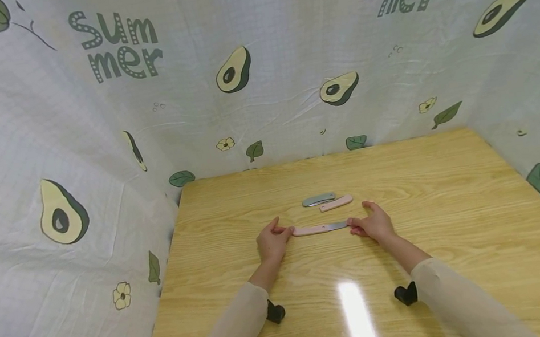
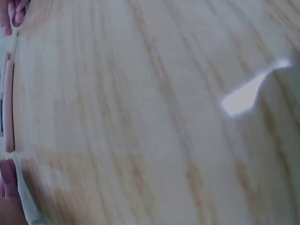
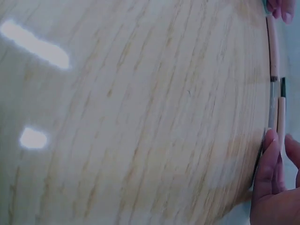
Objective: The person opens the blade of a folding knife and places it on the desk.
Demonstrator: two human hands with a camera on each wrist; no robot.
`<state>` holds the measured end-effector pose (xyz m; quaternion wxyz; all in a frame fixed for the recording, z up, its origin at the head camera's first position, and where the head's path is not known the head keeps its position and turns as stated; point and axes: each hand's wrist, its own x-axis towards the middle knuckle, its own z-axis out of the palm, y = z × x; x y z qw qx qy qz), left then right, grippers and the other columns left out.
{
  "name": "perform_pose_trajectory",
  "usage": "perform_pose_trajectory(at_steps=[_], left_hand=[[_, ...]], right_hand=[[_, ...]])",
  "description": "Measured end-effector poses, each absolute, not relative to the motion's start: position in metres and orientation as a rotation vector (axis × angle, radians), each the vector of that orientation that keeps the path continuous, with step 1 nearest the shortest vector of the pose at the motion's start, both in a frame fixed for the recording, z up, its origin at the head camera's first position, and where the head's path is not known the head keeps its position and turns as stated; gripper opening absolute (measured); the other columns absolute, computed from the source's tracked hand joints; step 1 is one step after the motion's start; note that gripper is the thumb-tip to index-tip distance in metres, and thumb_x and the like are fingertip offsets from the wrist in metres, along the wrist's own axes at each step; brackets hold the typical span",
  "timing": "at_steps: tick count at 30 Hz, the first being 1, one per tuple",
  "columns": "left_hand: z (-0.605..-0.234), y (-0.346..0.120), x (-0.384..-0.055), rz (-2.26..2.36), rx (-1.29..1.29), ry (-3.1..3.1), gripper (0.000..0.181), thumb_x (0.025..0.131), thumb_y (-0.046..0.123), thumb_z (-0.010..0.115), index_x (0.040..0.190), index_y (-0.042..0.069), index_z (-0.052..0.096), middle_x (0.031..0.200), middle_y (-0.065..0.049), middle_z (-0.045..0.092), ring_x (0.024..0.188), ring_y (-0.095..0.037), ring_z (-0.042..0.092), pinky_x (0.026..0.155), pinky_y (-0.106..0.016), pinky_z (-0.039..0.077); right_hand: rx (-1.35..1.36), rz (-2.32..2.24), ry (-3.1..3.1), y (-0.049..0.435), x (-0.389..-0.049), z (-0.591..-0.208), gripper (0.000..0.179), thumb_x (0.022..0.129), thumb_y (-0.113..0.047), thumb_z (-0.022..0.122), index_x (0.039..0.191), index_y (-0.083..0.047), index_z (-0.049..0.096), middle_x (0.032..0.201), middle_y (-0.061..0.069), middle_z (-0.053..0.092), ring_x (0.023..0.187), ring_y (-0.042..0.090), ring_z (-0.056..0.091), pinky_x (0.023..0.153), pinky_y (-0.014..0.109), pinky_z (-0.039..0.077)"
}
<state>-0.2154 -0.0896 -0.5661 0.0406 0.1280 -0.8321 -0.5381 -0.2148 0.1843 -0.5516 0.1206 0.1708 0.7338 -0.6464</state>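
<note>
An unfolded folding knife point(image 1: 311, 230) with a pink handle and a short metal blade lies crosswise between my two hands. At the handle's end, my left hand point(image 1: 272, 241) pinches it with its fingertips. On the other side my right hand point(image 1: 376, 224) pinches the blade near its tip. Just behind are a folded grey-blue folding knife point(image 1: 318, 200) and a folded pink one point(image 1: 336, 203), lying close together at slightly different angles. The right wrist view shows the pink handle point(image 3: 273, 51) edge-on, with the right fingers point(image 3: 268, 164) at the blade.
The wooden table point(image 1: 223, 204) has a glossy top with a bright light reflection in front. A white curtain point(image 1: 285, 126) printed with avocados, leaves and lettering hangs along its back and sides. Dark wrist devices sit at both sleeves.
</note>
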Motion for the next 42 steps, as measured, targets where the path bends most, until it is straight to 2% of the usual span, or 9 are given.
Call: perform_pose_trajectory(at_steps=[3, 8, 12, 17, 21, 25, 30, 37, 42], left_hand=[[-0.563, -0.088, -0.218, -1.663, 0.375, -2.503, 0.057, 0.079, 0.023, 0.081, 0.130, 0.006, 0.061, 0.092, -0.005, 0.072, 0.081, -0.014, 0.067, 0.074, -0.029, 0.058], [-0.555, -0.081, -0.227, -1.772, 0.336, -2.450, 0.059, 0.081, 0.024, 0.080, 0.133, 0.006, 0.058, 0.104, -0.008, 0.071, 0.093, -0.019, 0.069, 0.080, -0.027, 0.058], [-0.546, -0.070, -0.235, -1.853, 0.286, -2.455, 0.061, 0.082, 0.024, 0.078, 0.135, 0.005, 0.054, 0.108, -0.011, 0.070, 0.098, -0.022, 0.069, 0.083, -0.029, 0.058], [-0.540, -0.052, -0.244, -1.931, 0.298, -2.493, 0.059, 0.087, 0.024, 0.073, 0.139, 0.008, 0.050, 0.112, -0.010, 0.070, 0.101, -0.021, 0.068, 0.083, -0.029, 0.057], [-0.540, -0.040, -0.249, -2.082, 0.294, -2.474, 0.051, 0.095, 0.021, 0.063, 0.142, 0.009, 0.047, 0.114, -0.013, 0.070, 0.103, -0.022, 0.069, 0.084, -0.027, 0.057], [-0.542, -0.032, -0.252, -2.236, 0.274, -2.414, 0.046, 0.100, 0.017, 0.053, 0.144, 0.006, 0.043, 0.120, -0.020, 0.066, 0.108, -0.027, 0.067, 0.089, -0.029, 0.056], [-0.541, -0.027, -0.252, -2.288, 0.250, -2.408, 0.046, 0.103, 0.016, 0.047, 0.146, 0.004, 0.039, 0.127, -0.022, 0.061, 0.114, -0.031, 0.064, 0.095, -0.033, 0.054], [-0.540, -0.021, -0.252, -2.292, 0.251, -2.464, 0.048, 0.101, 0.015, 0.048, 0.148, 0.006, 0.037, 0.125, -0.022, 0.062, 0.113, -0.031, 0.063, 0.094, -0.033, 0.055], [-0.543, -0.019, -0.253, -2.281, 0.278, -2.502, 0.051, 0.100, 0.019, 0.051, 0.148, 0.008, 0.037, 0.120, -0.019, 0.064, 0.104, -0.024, 0.066, 0.087, -0.029, 0.056]], right_hand=[[0.478, -1.872, 2.241, 0.189, -0.218, -0.549, 0.087, 0.088, -0.013, 0.072, 0.154, -0.004, 0.016, 0.080, 0.010, 0.074, 0.060, 0.011, 0.071, 0.064, 0.023, 0.059], [0.462, -1.729, 2.466, 0.197, -0.226, -0.543, 0.079, 0.091, -0.026, 0.069, 0.151, -0.002, 0.025, 0.104, 0.015, 0.070, 0.079, 0.013, 0.072, 0.075, 0.025, 0.059], [0.467, -1.578, 2.601, 0.198, -0.233, -0.539, 0.074, 0.092, -0.037, 0.066, 0.149, -0.004, 0.032, 0.120, 0.020, 0.064, 0.095, 0.023, 0.069, 0.081, 0.029, 0.056], [0.477, -1.616, 2.610, 0.194, -0.242, -0.536, 0.073, 0.092, -0.038, 0.066, 0.148, -0.005, 0.034, 0.130, 0.021, 0.059, 0.113, 0.033, 0.060, 0.089, 0.036, 0.054], [0.488, -1.669, 2.556, 0.188, -0.248, -0.536, 0.070, 0.094, -0.036, 0.063, 0.149, -0.004, 0.033, 0.137, 0.022, 0.053, 0.124, 0.035, 0.053, 0.098, 0.042, 0.050], [0.492, -1.665, 2.539, 0.182, -0.252, -0.537, 0.060, 0.098, -0.032, 0.056, 0.147, -0.004, 0.036, 0.139, 0.022, 0.053, 0.127, 0.036, 0.051, 0.103, 0.045, 0.047], [0.470, -1.634, 2.553, 0.179, -0.254, -0.541, 0.056, 0.099, -0.027, 0.054, 0.147, -0.003, 0.038, 0.139, 0.023, 0.052, 0.128, 0.037, 0.050, 0.105, 0.047, 0.045], [0.458, -1.641, 2.523, 0.178, -0.254, -0.543, 0.057, 0.098, -0.026, 0.054, 0.148, -0.003, 0.036, 0.141, 0.023, 0.049, 0.130, 0.038, 0.047, 0.108, 0.047, 0.042], [0.434, -1.620, 2.504, 0.175, -0.253, -0.541, 0.058, 0.099, -0.025, 0.053, 0.148, -0.001, 0.033, 0.144, 0.024, 0.045, 0.133, 0.039, 0.044, 0.111, 0.047, 0.039]])
